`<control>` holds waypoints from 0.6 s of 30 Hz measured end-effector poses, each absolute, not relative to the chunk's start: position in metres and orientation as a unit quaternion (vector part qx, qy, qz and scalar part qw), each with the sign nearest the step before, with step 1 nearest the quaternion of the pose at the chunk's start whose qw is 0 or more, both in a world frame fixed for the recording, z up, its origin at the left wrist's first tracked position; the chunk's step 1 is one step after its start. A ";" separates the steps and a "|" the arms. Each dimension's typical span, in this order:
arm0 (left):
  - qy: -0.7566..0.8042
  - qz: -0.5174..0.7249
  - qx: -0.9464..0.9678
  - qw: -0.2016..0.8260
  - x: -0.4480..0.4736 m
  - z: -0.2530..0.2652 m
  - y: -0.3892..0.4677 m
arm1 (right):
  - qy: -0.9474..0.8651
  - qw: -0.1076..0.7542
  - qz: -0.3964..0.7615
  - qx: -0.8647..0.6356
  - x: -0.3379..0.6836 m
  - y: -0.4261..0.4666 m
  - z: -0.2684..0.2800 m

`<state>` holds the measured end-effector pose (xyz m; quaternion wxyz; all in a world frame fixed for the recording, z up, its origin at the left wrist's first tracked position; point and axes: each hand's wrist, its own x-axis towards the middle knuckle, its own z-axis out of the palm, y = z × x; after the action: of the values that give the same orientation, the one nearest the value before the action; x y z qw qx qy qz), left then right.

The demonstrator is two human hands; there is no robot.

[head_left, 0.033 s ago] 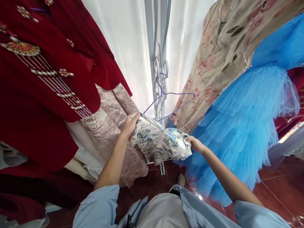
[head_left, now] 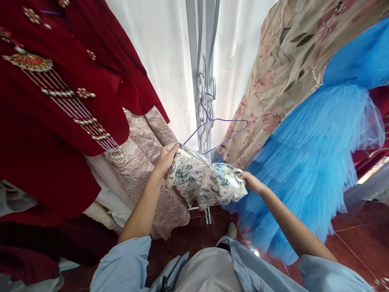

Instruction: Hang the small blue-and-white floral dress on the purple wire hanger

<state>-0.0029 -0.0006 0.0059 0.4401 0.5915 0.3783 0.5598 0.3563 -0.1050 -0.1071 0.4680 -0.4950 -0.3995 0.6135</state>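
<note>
At the bottom of the frame, two pale blue sleeves point(head_left: 127, 263) reach up toward the centre. The left hand point(head_left: 165, 160) is closed on the upper left edge of a blue-and-cream floral garment point(head_left: 203, 182); the right hand point(head_left: 252, 183) pinches its right edge — the cloth bunched between them at mid-frame. Just above it, touching, a purple wire hanger point(head_left: 219, 129) hooks onto a grey metal stand point(head_left: 203, 61). Left hangs a red beaded dress point(head_left: 60, 121), right a blue tulle dress point(head_left: 319, 154) — white curtain point(head_left: 164, 61) behind.

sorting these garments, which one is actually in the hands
The blue-flowered white cloth, gripped by the left hand and right hand; the red, beige and blue dresses just hang.
</note>
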 end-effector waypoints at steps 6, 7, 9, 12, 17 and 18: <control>0.423 0.556 0.595 0.397 -0.016 0.039 -0.002 | -0.465 0.513 0.593 -0.411 0.406 -0.078 -0.037; 0.428 0.546 0.601 0.397 -0.017 0.043 -0.003 | -0.495 0.515 0.582 -0.389 0.416 -0.075 -0.022; 0.435 0.523 0.614 0.401 -0.019 0.050 -0.005 | -0.535 0.528 0.547 -0.369 0.434 -0.066 0.008; 0.435 0.502 0.627 0.408 -0.020 0.053 -0.004 | -0.544 0.554 0.498 -0.386 0.447 -0.038 0.041; 0.427 0.487 0.614 0.451 -0.021 0.046 0.008 | -0.522 0.551 0.482 -0.439 0.434 0.029 0.060; 0.426 0.487 0.610 0.457 -0.022 0.045 0.009 | -0.520 0.544 0.484 -0.446 0.431 0.039 0.059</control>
<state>-0.0217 0.0089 0.0449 0.4568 0.6101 0.4264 0.4870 0.4310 0.0392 0.0593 0.5444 -0.4461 -0.5197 0.4843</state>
